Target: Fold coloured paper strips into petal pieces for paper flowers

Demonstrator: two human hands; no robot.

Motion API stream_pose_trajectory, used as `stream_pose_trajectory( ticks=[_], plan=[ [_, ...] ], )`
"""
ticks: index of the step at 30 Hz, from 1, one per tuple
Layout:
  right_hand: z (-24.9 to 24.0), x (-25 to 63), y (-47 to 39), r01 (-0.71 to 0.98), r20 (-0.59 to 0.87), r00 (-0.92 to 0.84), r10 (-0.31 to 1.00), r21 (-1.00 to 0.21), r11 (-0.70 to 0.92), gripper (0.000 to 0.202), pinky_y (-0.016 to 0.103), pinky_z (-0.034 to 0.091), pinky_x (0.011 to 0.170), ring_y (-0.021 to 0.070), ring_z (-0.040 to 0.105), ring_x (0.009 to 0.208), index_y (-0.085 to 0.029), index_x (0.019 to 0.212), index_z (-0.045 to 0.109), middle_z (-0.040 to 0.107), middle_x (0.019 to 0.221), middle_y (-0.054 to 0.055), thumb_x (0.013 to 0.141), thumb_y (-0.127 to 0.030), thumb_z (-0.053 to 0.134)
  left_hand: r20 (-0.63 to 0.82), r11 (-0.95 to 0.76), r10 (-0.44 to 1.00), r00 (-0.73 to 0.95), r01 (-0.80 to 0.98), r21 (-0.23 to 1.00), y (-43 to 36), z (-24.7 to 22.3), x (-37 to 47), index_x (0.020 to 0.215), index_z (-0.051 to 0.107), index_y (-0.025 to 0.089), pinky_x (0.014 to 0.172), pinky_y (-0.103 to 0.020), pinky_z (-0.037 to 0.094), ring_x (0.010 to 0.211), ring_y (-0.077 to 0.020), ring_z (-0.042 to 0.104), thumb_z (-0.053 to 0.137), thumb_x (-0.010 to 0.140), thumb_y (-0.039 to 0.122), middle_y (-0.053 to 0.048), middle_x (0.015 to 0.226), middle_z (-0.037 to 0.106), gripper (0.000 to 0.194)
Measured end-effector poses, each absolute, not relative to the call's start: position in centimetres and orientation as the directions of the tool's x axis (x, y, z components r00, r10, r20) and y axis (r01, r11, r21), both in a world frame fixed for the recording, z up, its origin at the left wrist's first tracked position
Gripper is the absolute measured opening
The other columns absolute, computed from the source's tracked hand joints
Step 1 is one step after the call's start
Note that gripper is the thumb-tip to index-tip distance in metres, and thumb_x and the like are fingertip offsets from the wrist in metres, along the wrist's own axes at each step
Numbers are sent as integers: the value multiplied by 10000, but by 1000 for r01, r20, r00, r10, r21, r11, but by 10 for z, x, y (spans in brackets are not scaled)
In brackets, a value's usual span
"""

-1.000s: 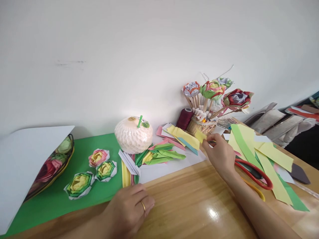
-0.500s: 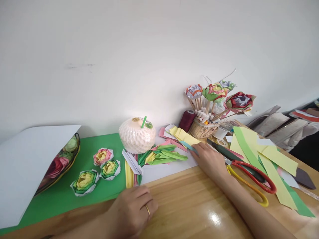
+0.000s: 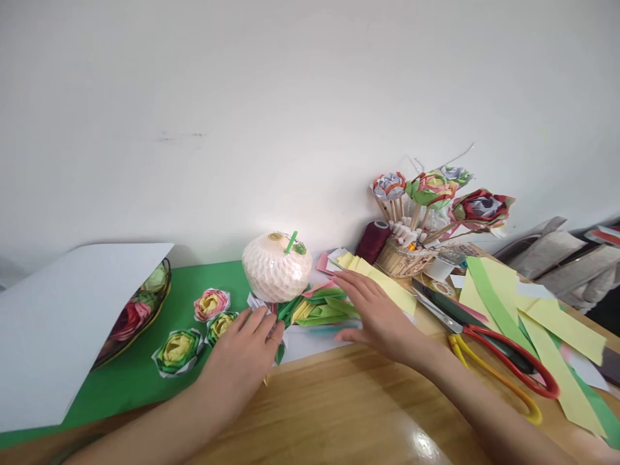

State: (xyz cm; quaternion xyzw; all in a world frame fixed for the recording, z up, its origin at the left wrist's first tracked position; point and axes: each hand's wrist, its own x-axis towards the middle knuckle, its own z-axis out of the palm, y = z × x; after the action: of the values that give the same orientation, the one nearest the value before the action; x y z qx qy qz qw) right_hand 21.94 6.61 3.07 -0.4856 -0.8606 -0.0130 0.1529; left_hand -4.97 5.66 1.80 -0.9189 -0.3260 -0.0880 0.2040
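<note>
My left hand (image 3: 246, 349) lies palm down over folded paper strips (image 3: 254, 302) in front of the white coconut (image 3: 276, 268) with a green straw. Its fingers are stretched out and hide most of the strips; a ring shows on one finger. To the right, my right hand (image 3: 380, 320) is open, thumb apart from the fingers, beside a pile of folded green and yellow paper pieces (image 3: 322, 309). Nothing shows between its fingers. Beyond it lie yellow folded papers (image 3: 387, 287). Several paper flowers (image 3: 178, 350) sit on the green sheet (image 3: 130, 387) to the left.
Scissors (image 3: 498, 345) with red and yellow handles lie at right, near yellow and green paper strips (image 3: 552, 361). A basket (image 3: 402, 258) of paper flowers on sticks and a maroon thread spool (image 3: 372, 241) stand by the wall. White paper (image 3: 82, 316) partly covers a tray at left.
My left hand has moved forward from the table edge onto the folded strips, its fingers now extended. My right hand has shifted left from the yellow papers and lifted, with thumb spread.
</note>
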Motion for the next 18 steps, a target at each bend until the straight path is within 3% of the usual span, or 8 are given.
stream_pose_trajectory(
  ticks=[3,6,10,14,16,18],
  plan=[
    [28,208,86,786,119,-585,802,-159,597,1037,493,230,1106,338,271,1366,-112,1417,340,348,1465,193,606,-624,735,250,-758,540,804,593,-271,59,20,-51,890,657,126,826,-388,495,950,-265,618,494,773,-11,-92,905,683,243],
    [25,201,101,759,15,-630,777,-202,619,1059,482,243,1091,344,306,1346,-110,1423,329,372,1446,200,588,-621,731,317,-778,539,781,605,-169,62,30,-57,866,617,134,814,-380,492,900,-251,626,471,780,-13,-85,892,670,224],
    [31,197,101,735,-22,-656,754,-246,632,909,442,349,1015,315,447,1224,-130,1372,403,499,1327,161,629,-527,747,489,-704,644,589,706,76,65,51,-64,929,556,164,637,-306,478,756,-202,637,352,929,133,-48,856,664,206],
    [42,196,87,737,-11,-648,761,-262,623,616,426,430,894,290,542,1038,-157,1207,555,593,1133,127,667,-368,763,370,-554,823,430,750,361,66,72,-67,874,539,195,546,-259,422,611,-161,602,329,948,264,14,717,637,233],
    [45,195,82,727,4,-655,755,-270,632,508,426,420,910,295,512,1093,-157,1130,590,552,1209,140,668,-292,754,319,-494,869,379,703,512,66,79,-66,848,544,197,558,-249,425,614,-148,586,359,934,304,19,711,626,230],
    [45,193,82,696,15,-684,730,-288,658,521,412,379,978,288,443,1203,-162,1146,576,473,1333,136,664,-268,745,317,-460,887,335,607,648,68,82,-65,861,555,196,569,-238,433,663,-144,583,391,920,339,4,774,630,225]
  ],
)
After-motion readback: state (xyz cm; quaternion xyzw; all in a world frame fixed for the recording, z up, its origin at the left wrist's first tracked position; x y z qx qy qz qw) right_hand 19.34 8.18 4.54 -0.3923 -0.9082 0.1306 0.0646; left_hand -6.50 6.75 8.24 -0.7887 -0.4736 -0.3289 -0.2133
